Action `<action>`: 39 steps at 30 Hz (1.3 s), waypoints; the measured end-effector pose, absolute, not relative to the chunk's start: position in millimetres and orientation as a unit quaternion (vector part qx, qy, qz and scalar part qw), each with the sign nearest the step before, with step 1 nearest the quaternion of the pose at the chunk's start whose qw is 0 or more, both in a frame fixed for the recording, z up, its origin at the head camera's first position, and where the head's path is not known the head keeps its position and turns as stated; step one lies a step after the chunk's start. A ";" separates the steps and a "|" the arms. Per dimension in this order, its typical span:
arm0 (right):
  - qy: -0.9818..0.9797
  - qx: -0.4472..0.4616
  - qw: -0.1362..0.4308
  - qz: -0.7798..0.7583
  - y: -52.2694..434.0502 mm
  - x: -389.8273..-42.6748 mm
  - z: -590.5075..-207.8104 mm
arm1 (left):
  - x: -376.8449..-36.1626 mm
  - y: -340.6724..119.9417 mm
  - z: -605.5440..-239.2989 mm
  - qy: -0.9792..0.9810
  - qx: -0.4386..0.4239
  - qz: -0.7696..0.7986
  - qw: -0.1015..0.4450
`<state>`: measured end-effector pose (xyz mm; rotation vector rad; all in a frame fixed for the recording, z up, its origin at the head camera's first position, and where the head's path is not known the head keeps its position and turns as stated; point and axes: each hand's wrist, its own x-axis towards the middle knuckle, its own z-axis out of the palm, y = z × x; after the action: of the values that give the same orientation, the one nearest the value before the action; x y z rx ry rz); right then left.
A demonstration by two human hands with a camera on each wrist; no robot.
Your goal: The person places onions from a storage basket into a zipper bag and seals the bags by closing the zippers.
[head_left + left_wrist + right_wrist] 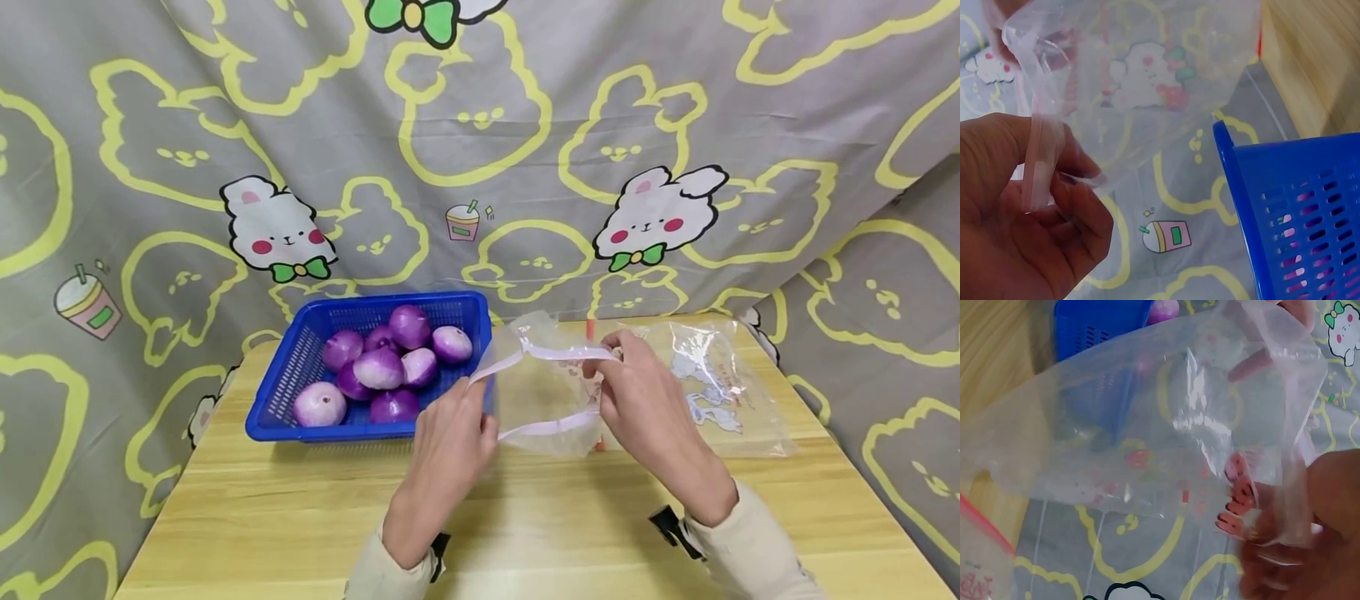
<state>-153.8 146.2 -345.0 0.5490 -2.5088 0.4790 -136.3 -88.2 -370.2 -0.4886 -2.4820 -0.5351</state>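
Between my two hands a clear plastic bag (543, 392) is spread, its pinkish-white rim pulled apart into a wide mouth. My left hand (453, 437) pinches the rim on the left side, close to the blue basket; the left wrist view shows the thumb and fingers on the strip of the bag (1041, 156). On the opposite side my right hand (648, 408) grips the rim. Printed pictures and red lettering show on the bag (1147, 425) in the right wrist view. The fingertips of the right hand (1291, 531) are partly veiled by the film.
A blue plastic basket (273, 375) with several peeled purple onions (378, 368) stands left of the bag. Another clear printed bag (712, 375) lies flat on the wooden table (300, 517) at the right. A patterned grey curtain (480, 125) hangs behind.
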 end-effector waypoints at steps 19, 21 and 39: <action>-0.972 0.155 0.169 0.056 141.2 -142.4 -298.7 | -115.6 -82.0 -356.0 -0.945 -0.173 -0.162 0.225; -0.967 0.152 0.190 0.075 139.0 -146.4 -297.6 | -114.0 -79.3 -355.6 -0.939 -0.184 -0.167 0.238; -0.972 0.199 0.127 -0.002 150.9 -128.8 -285.6 | -106.1 -87.2 -347.4 -0.938 -0.172 -0.241 0.181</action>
<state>-128.8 150.9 -285.6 0.5806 -2.8280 -0.0049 -106.1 -87.2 -347.4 -0.4864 -2.6483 -0.6798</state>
